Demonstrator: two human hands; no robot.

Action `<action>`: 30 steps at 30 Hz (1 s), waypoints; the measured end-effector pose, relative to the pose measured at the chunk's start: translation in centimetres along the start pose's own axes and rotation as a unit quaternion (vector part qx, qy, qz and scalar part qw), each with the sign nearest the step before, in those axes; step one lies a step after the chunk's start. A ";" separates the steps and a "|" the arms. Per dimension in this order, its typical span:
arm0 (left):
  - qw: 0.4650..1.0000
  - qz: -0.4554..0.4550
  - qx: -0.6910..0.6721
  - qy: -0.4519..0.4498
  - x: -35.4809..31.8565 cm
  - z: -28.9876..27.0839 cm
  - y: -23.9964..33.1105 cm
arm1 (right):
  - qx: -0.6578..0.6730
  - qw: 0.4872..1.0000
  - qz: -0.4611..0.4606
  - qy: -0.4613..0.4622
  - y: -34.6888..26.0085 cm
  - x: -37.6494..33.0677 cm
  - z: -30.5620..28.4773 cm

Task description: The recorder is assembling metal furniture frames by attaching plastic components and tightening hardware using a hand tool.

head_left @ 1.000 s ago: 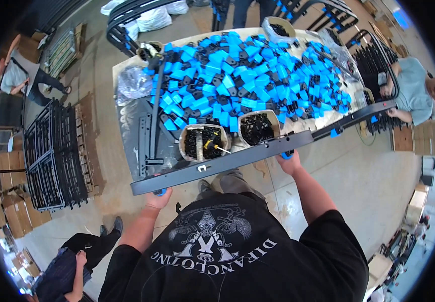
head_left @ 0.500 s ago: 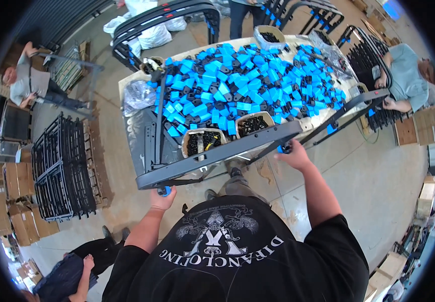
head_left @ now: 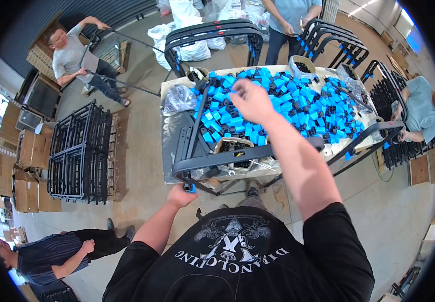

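Observation:
A black metal tube frame (head_left: 212, 160) with rounded corners lies across the near edge of the table. Below its left corner my left hand (head_left: 179, 196) is closed around a small blue-and-black plastic block (head_left: 190, 187), which sits against the frame. My right hand (head_left: 252, 103) reaches over the frame to a large heap of similar blue-and-black blocks (head_left: 298, 108). Its fingers are curled at the heap; what lies between them, if anything, is hidden. An open container (head_left: 220, 147) of small black parts stands just behind the frame, with a wrench (head_left: 231, 168) by it.
Another container (head_left: 303, 68) of black parts stands at the table's far edge. Finished-looking black frames (head_left: 212, 32) lean beyond it. Stacked frames (head_left: 79, 156) stand on a pallet at left. Co-workers are left, right and behind the table; one person (head_left: 84, 60) carries a long frame.
My right hand has left the frame's right side and moved up and left over the heap. The left hand stays at the frame's left corner. The view has shifted.

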State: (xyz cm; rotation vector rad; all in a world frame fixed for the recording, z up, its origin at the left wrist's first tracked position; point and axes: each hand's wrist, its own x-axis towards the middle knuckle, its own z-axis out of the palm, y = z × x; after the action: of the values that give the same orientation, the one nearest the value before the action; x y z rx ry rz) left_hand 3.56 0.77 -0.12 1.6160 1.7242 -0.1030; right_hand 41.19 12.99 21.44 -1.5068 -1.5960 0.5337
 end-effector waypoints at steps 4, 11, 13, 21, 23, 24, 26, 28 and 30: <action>1.000 0.022 -0.007 0.017 -0.1 -2.5 -1.9 | -0.101 0.978 0.060 -0.170 3.8 0.7 1.9; 0.970 0.136 -0.093 0.176 5.2 -12.0 2.6 | -0.080 0.960 0.048 -0.262 3.4 0.7 3.1; 0.948 0.222 -0.087 0.211 8.8 -14.7 6.2 | -0.112 0.947 0.063 -0.296 3.4 0.9 3.0; 0.934 0.261 0.107 0.219 29.9 -19.6 17.9 | -0.106 0.933 0.098 -0.329 3.6 0.5 3.0; 0.907 0.179 0.375 0.061 33.8 -19.8 18.2 | -0.103 0.939 0.089 -0.315 3.9 0.2 2.8; 0.906 0.182 0.379 0.056 35.0 -20.3 17.5 | -0.100 0.938 0.087 -0.320 3.9 0.4 2.8; 0.944 0.071 0.309 0.089 36.5 -20.3 17.0 | -0.094 0.937 0.098 -0.322 3.2 0.6 2.4; 0.940 0.107 0.316 0.067 36.2 -19.2 19.7 | -0.114 0.923 0.112 -0.349 3.2 0.8 1.7; 0.939 0.112 0.316 0.076 35.9 -18.9 20.2 | -0.110 0.923 0.116 -0.349 3.0 0.9 1.6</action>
State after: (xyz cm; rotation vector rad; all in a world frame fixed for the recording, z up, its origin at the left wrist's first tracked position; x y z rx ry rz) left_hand 15.79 44.37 1.75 2.3290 1.7023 -0.4719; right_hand 41.70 14.74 18.47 -1.8048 -2.0714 1.1561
